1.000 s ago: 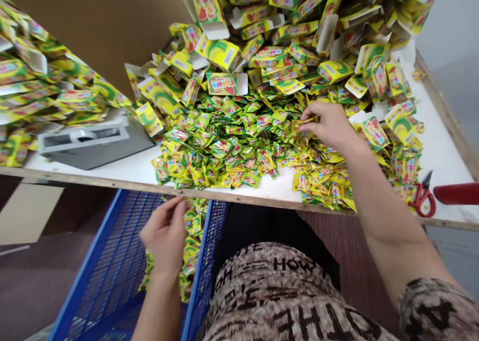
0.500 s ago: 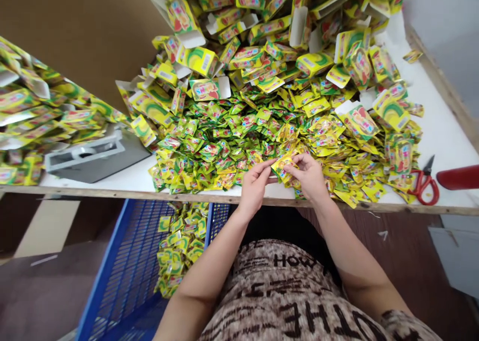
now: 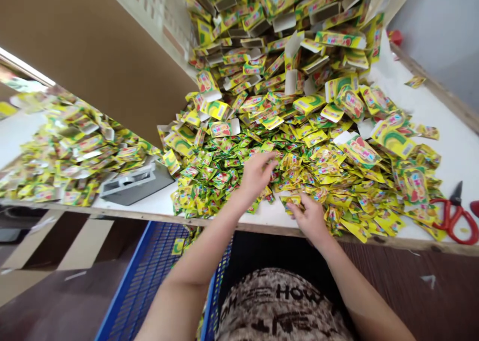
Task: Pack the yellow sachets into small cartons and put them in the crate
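The right hand sits at the near edge of the tabletop, thumb and forefinger pinched on one small yellow-green sachet at the fringe of the pile. The left hand reaches further in, palm down and fingers loosely spread over the heap of sachets. It lies on them and does not visibly clamp any one.

The sachets look like thin, glossy film packets, very light and limp, with crimped ends. They should bend readily and slide over one another, so a flat press will probably just shift the pile. A fingertip pinch on a corner or sealed end is the likelier way to lift one alone. The smooth film may slip from a loose grip, and two packets may cling together. They seem unlikely to break, though hard squeezing could crease them.

Behind the heap lie printed cartons, some folded up with open flaps, stiffer and easily dented. Red-handled scissors rest well to the right, and a grey metal device stands to the left. A blue mesh crate stands below the table edge, with a few sachets inside.
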`<state>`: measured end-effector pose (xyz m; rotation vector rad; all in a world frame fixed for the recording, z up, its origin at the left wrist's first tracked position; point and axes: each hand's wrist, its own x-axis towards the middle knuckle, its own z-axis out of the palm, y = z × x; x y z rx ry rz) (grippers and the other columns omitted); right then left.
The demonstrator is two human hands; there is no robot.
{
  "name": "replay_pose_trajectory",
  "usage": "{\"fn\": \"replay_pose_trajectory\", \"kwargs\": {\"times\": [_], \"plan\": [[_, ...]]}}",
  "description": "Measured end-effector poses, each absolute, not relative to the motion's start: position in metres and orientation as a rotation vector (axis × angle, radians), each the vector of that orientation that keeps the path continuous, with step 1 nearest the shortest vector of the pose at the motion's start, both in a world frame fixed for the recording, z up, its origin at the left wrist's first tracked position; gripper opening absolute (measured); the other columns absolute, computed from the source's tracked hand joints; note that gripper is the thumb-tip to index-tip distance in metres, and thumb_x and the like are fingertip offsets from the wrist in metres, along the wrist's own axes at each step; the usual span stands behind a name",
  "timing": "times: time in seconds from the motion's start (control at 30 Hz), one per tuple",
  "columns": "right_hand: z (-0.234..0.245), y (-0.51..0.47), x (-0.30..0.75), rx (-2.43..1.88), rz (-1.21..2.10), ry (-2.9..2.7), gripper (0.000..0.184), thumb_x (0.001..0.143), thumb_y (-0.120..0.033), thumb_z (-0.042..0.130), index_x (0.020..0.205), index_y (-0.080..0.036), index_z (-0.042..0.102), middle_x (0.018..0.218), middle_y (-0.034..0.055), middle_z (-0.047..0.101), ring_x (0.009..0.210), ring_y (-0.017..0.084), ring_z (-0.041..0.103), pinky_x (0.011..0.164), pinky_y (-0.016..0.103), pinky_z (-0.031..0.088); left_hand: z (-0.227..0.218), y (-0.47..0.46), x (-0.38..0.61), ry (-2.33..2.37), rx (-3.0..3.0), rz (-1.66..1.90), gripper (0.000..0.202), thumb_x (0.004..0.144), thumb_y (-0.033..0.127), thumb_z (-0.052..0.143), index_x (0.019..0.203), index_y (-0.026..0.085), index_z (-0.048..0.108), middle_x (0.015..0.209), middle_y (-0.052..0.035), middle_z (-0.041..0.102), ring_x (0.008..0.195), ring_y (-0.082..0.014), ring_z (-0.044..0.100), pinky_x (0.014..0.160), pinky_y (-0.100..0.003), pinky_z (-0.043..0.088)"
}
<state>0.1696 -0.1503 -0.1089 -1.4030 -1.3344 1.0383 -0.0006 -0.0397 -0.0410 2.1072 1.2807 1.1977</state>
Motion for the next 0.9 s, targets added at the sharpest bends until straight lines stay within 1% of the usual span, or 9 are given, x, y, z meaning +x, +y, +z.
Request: {"fn": "replay_pose_trajectory", "kwargs": {"times": [0.07,0.1,0.17,0.27,0.33,0.4,0.53,0.67,0.9], "plan": [[-0.118,-0.160,0.162,-1.382,1.063,-1.347,0.017,0.081,-0.041,0.067,0.087,-0.025,0.067,0.078,0.0044,0.066,0.064,0.023,0.064,0.053,0.036,0.055,-0.028,0.008,0.002,1.430,2.275,1.253,0.040,0.080,0.015,0.066,0.119,0.019,0.066,0.116,-0.0127,0.066,0.109,-0.0285,0.056,0.097,-0.045,0.042],[-0.123,-0.163,0.159,-1.369,1.081,-1.347,0.017,0.081,-0.041,0.066,0.090,-0.025,0.067,0.080,0.0049,0.067,0.065,0.023,0.064,0.054,0.037,0.056,-0.023,0.030,0.004,1.488,2.334,1.244,0.041,0.077,0.011,0.066,0.118,0.018,0.066,0.117,-0.0140,0.065,0.113,-0.0308,0.054,0.098,-0.047,0.039],[-0.130,-0.167,0.153,-1.351,1.103,-1.342,0.018,0.082,-0.041,0.065,0.091,-0.025,0.067,0.080,0.0045,0.066,0.066,0.023,0.064,0.056,0.037,0.056,-0.015,0.062,0.008,1.543,2.396,1.208,0.030,0.074,0.007,0.065,0.103,0.016,0.070,0.109,-0.0143,0.066,0.113,-0.0332,0.052,0.098,-0.050,0.037],[-0.135,-0.167,0.153,-1.339,1.113,-1.341,0.018,0.083,-0.041,0.065,0.089,-0.024,0.066,0.077,0.0031,0.064,0.064,0.021,0.063,0.054,0.034,0.054,-0.004,0.066,0.008,1.464,2.379,1.317,0.011,0.077,0.013,0.066,0.086,0.017,0.069,0.099,-0.0109,0.068,0.110,-0.0313,0.053,0.101,-0.049,0.035],[-0.132,-0.167,0.156,-1.321,1.124,-1.317,0.018,0.083,-0.041,0.065,0.090,-0.024,0.066,0.076,0.0022,0.063,0.062,0.020,0.062,0.055,0.033,0.054,0.002,0.038,0.001,1.369,2.249,1.466,0.012,0.080,0.018,0.065,0.092,0.019,0.067,0.102,-0.0085,0.068,0.109,-0.0270,0.055,0.101,-0.045,0.038],[-0.124,-0.167,0.160,-1.289,1.146,-1.263,0.019,0.083,-0.040,0.067,0.093,-0.024,0.066,0.073,0.0006,0.062,0.060,0.018,0.060,0.055,0.032,0.053,0.001,-0.004,-0.010,1.256,2.022,1.449,0.019,0.082,0.023,0.065,0.100,0.019,0.064,0.102,-0.0068,0.068,0.100,-0.0218,0.061,0.094,-0.038,0.045],[-0.093,-0.160,0.167,-1.206,0.926,-1.170,0.022,0.082,-0.034,0.070,0.101,-0.023,0.067,0.093,0.0030,0.067,0.074,0.018,0.063,0.066,0.031,0.053,-0.028,-0.084,-0.030,1.106,1.564,0.941,0.037,0.077,0.026,0.071,0.111,0.016,0.059,0.090,-0.0052,0.069,0.082,-0.0162,0.065,0.076,-0.028,0.051],[-0.074,-0.138,0.162,-1.112,0.630,-1.386,0.016,0.085,-0.026,0.068,0.101,-0.023,0.069,0.096,0.0038,0.069,0.090,0.019,0.062,0.083,0.035,0.050,-0.074,-0.122,-0.032,1.199,1.377,0.833,0.052,0.074,0.022,0.073,0.123,0.017,0.056,0.083,-0.0016,0.068,0.078,-0.0135,0.064,0.075,-0.025,0.050],[-0.077,-0.125,0.157,-1.257,0.493,-1.899,0.018,0.090,-0.028,0.059,0.102,-0.018,0.067,0.095,0.0089,0.066,0.093,0.023,0.060,0.084,0.036,0.048,-0.093,-0.136,-0.029,1.203,1.463,0.968,0.053,0.082,0.019,0.063,0.134,0.020,0.051,0.093,-0.0049,0.070,0.091,-0.0160,0.066,0.082,-0.027,0.051]]}}
